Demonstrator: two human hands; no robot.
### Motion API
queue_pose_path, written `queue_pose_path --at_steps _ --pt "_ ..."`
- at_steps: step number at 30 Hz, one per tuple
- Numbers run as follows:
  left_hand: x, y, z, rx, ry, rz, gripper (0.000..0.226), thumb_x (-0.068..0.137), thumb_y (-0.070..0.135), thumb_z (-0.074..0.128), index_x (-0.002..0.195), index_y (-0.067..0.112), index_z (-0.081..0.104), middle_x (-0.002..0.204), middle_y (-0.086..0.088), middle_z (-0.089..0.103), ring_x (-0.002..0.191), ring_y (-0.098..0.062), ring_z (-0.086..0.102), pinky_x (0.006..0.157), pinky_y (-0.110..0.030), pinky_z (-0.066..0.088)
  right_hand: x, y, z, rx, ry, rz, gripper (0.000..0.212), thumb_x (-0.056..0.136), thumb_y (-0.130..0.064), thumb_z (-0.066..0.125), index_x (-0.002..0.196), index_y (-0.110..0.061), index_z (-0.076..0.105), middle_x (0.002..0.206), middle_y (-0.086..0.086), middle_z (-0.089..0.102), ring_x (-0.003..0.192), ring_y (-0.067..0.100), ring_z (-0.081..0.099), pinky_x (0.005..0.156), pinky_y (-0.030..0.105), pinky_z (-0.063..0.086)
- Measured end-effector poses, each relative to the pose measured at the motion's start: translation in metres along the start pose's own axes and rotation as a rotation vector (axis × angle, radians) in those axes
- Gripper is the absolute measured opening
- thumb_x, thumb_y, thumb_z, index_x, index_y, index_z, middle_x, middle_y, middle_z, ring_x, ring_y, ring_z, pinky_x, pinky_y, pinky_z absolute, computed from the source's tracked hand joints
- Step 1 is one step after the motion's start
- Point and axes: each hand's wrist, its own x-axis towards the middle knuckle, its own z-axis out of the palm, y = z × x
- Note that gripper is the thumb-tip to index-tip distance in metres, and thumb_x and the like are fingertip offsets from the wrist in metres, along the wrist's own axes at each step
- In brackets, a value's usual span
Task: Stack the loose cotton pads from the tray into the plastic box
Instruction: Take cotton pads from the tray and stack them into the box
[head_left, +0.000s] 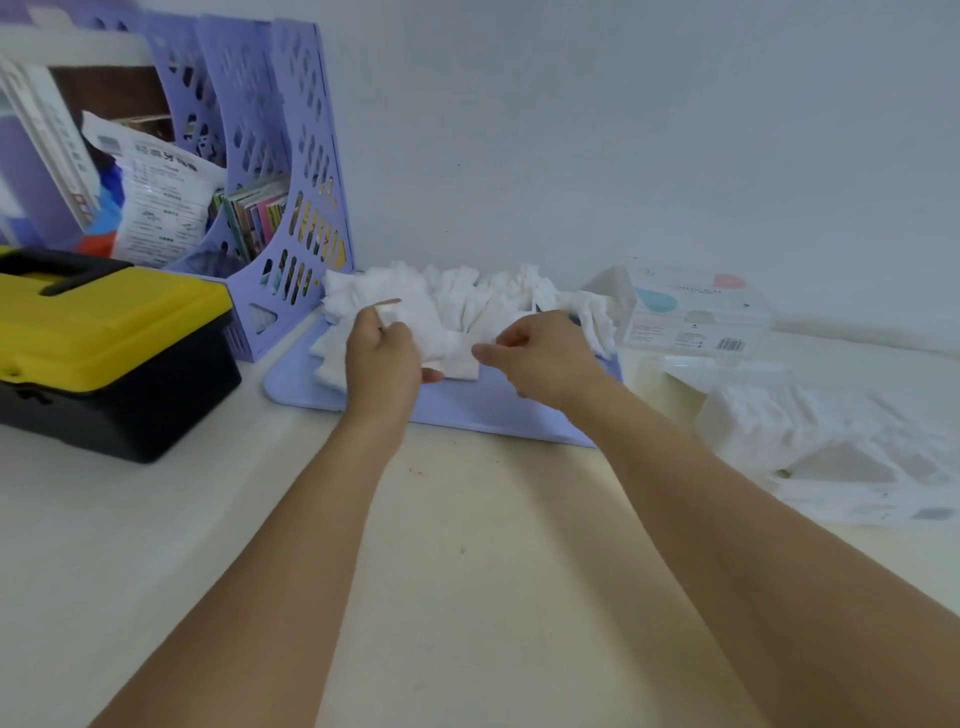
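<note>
On the pale desk, centre: lilac tray (467, 410), loose cotton pads (467, 296) heaped along its far edge. Left hand (382, 358) grips a white pad (452, 356) over the tray; right hand (545, 353), fingers curled, pinches the same pad's right edge. Right of the tray, against the wall: clear plastic box (696, 312), printed label. Near right: crumpled plastic wrapper (841, 452). Left: yellow-lidded black toolbox (104, 338); beyond it, lilac file rack (291, 208) with booklets.

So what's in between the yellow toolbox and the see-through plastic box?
In the head view, the purple file rack comes first, then the purple tray heaped with loose cotton pads. Both hands, left hand and right hand, are holding pads there.
</note>
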Motion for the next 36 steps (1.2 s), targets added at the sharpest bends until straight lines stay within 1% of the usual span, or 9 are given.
queue_pose_path --at_steps 4,9,11,14,17,19,21,24,36 --pt "0.016 0.0 -0.029 0.074 0.066 0.072 0.03 0.094 -0.001 0.037 0.109 0.017 0.054 0.115 0.001 0.06 0.088 -0.015 0.059 0.049 -0.024 0.053 0.027 -0.009 0.035 0.016 -0.039 0.206 0.042 0.078 -0.038 0.083 0.071 -0.013 0.05 0.07 0.001 0.057 0.062 0.017 0.053 0.056 0.029 0.042" --pt "0.022 -0.001 -0.034 -0.083 0.007 -0.06 0.025 0.094 -0.003 0.045 0.088 0.014 0.061 0.117 -0.005 0.065 0.09 -0.02 0.061 0.055 -0.025 0.056 0.047 -0.013 0.046 0.179 -0.011 0.3 0.044 0.072 -0.026 0.089 0.102 -0.008 0.061 0.102 0.008 0.065 0.097 0.027 0.063 0.089 0.036 0.054" --pt "0.021 -0.001 -0.032 -0.114 0.021 -0.078 0.019 0.094 -0.003 0.05 0.095 0.009 0.064 0.118 -0.009 0.067 0.087 -0.019 0.064 0.059 -0.025 0.057 0.043 -0.013 0.04 0.306 -0.023 0.345 0.04 0.075 -0.02 0.088 0.101 -0.01 0.06 0.091 0.005 0.061 0.081 0.022 0.057 0.073 0.031 0.052" --pt "0.018 -0.003 -0.03 -0.097 0.05 -0.039 0.026 0.092 -0.007 0.057 0.115 0.006 0.061 0.096 0.002 0.068 0.084 -0.013 0.068 0.06 -0.024 0.058 0.03 -0.003 0.018 0.424 -0.002 0.318 0.037 0.079 -0.017 0.085 0.071 -0.016 0.049 0.061 -0.002 0.037 0.052 0.016 0.032 0.045 0.025 0.028" --pt "0.011 -0.004 -0.021 -0.098 -0.007 -0.036 0.029 0.092 -0.006 0.062 0.117 0.008 0.061 0.093 0.003 0.07 0.084 -0.013 0.07 0.062 -0.023 0.058 0.014 0.002 -0.003 0.612 0.045 0.099 0.052 0.084 -0.017 0.081 0.057 -0.019 0.037 0.058 0.0 0.029 0.05 0.014 0.025 0.044 0.023 0.022" --pt "0.002 -0.002 -0.013 -0.142 -0.113 -0.142 0.022 0.091 -0.005 0.063 0.109 0.007 0.067 0.099 -0.008 0.074 0.087 -0.017 0.072 0.066 -0.022 0.059 0.003 -0.001 -0.009 0.68 -0.109 0.039 0.041 0.087 -0.02 0.078 0.06 -0.019 0.047 0.062 0.001 0.042 0.055 0.013 0.036 0.047 0.021 0.027" --pt "-0.007 -0.002 -0.008 -0.173 -0.262 -0.216 0.022 0.09 -0.006 0.062 0.104 0.007 0.072 0.1 -0.012 0.077 0.092 -0.02 0.074 0.073 -0.024 0.06 0.0 -0.001 -0.005 0.612 -0.222 0.022 0.035 0.089 -0.021 0.076 0.061 -0.016 0.055 0.066 0.002 0.05 0.059 0.013 0.041 0.049 0.021 0.029" --pt "-0.013 -0.002 -0.009 -0.155 -0.359 -0.232 0.023 0.091 -0.003 0.06 0.106 0.008 0.074 0.1 -0.011 0.078 0.095 -0.022 0.075 0.081 -0.028 0.06 0.001 0.002 0.001 0.471 -0.176 -0.008 0.046 0.087 -0.021 0.078 0.053 -0.014 0.049 0.063 0.006 0.041 0.06 0.018 0.033 0.049 0.024 0.026" --pt "-0.012 -0.002 -0.008 -0.066 -0.292 -0.25 0.023 0.093 -0.003 0.056 0.109 0.004 0.072 0.103 -0.016 0.076 0.085 -0.025 0.076 0.071 -0.032 0.063 0.009 0.002 -0.007 0.145 -0.108 -0.108 0.035 0.092 -0.015 0.071 0.073 0.011 0.058 0.065 0.012 0.054 0.049 0.01 0.048 0.046 0.018 0.043"
